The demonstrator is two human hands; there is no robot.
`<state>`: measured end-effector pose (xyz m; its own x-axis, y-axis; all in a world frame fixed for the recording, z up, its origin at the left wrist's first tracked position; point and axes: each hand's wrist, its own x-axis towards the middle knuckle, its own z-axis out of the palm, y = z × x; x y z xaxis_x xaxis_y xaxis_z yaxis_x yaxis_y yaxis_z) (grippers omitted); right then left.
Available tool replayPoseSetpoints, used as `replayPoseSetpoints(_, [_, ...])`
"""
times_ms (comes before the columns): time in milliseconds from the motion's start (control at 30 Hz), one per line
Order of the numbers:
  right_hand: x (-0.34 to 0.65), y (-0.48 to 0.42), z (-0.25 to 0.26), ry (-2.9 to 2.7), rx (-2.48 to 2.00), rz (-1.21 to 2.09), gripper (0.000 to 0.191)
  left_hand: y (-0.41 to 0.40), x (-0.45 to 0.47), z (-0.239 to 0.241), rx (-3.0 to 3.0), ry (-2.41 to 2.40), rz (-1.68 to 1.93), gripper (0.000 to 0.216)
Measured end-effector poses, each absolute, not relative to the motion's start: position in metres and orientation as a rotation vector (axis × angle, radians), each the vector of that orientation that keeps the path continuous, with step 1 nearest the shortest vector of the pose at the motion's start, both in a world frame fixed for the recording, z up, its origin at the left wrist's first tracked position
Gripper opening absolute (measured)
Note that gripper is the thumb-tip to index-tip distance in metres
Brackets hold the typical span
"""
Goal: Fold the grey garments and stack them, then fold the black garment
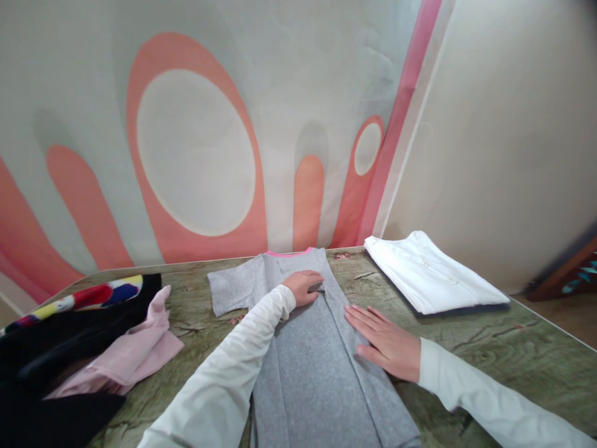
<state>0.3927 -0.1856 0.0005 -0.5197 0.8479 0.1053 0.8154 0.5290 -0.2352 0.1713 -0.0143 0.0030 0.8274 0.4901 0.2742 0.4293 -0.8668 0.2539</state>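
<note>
A grey T-shirt [317, 367] with a pink neckband lies lengthwise in front of me, its neck at the table's far edge. One short sleeve sticks out to the left, while the right side is folded inward in a long strip. My left hand [302, 289] rests on the upper chest near the top of that fold, fingers slightly bent and thumb apart. Lower down, my right hand [387, 343] lies flat over the folded right edge, its fingers stretched out. Neither hand visibly grips the cloth.
On the right of the wood-patterned table [471, 348] sits a stack of folded white garments [429, 274]. To the left lie a pink garment [125, 358] and black clothing [41, 348] with a colourful patch. A printed wall [284, 93] stands behind the table.
</note>
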Motion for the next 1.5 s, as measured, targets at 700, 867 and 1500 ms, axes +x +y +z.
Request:
replayPoseSetpoints(700, [0.374,-0.248,0.005,-2.563,-1.442,0.199,0.068,-0.008,0.172,-0.004,2.886,1.040,0.175,0.054])
replayPoseSetpoints(867, [0.367,-0.260,0.015,-2.643,-1.398,0.314,0.065,-0.029,0.182,0.010,2.899,0.924,0.017,0.048])
replayPoseSetpoints(1500, [0.373,-0.120,0.036,-2.436,-1.251,0.499,0.045,-0.064,0.204,-0.005,2.988,1.032,0.159,0.049])
